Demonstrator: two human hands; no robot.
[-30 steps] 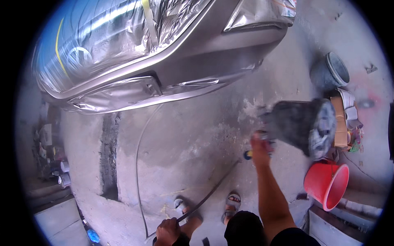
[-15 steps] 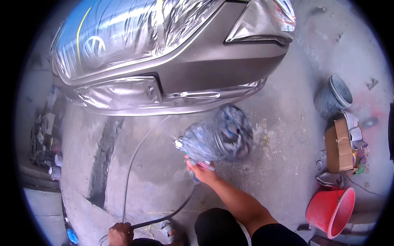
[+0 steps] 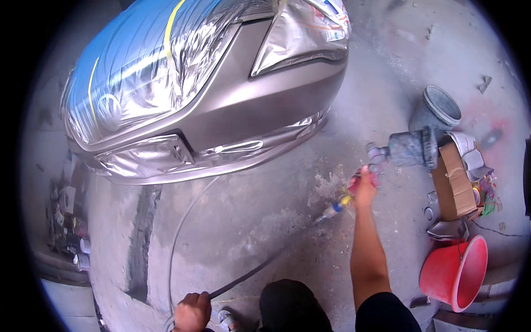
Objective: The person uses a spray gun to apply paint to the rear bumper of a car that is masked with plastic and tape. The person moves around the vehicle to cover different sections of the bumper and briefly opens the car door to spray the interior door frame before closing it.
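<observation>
My right hand point(image 3: 365, 191) is wrapped round the red handle of a spray gun point(image 3: 377, 157), held out to the right of the car. The gun's paint-smeared cup point(image 3: 409, 148) lies sideways, in line with the cardboard box behind it. From the handle's yellow and blue fitting an air hose point(image 3: 249, 274) runs down to my left hand point(image 3: 192, 311), which is closed on it near the lower edge. The car's front bumper point(image 3: 276, 105) is coated metallic grey-brown. Plastic film point(image 3: 144, 66) covers the hood and grille, and foil-like masking point(image 3: 301, 36) covers the headlight.
A grey bucket point(image 3: 423, 119), an open cardboard box point(image 3: 451, 182) and a red bucket point(image 3: 437, 274) stand along the right. Cans point(image 3: 82, 261) and clutter lie at the left. A dark groove point(image 3: 141, 243) crosses the concrete floor, and more hose point(image 3: 180, 232) curves below the bumper.
My right hand has swung the spray gun rightward and up, away from below the bumper. My left hand has shifted slightly right with the hose. The car now appears further left in view.
</observation>
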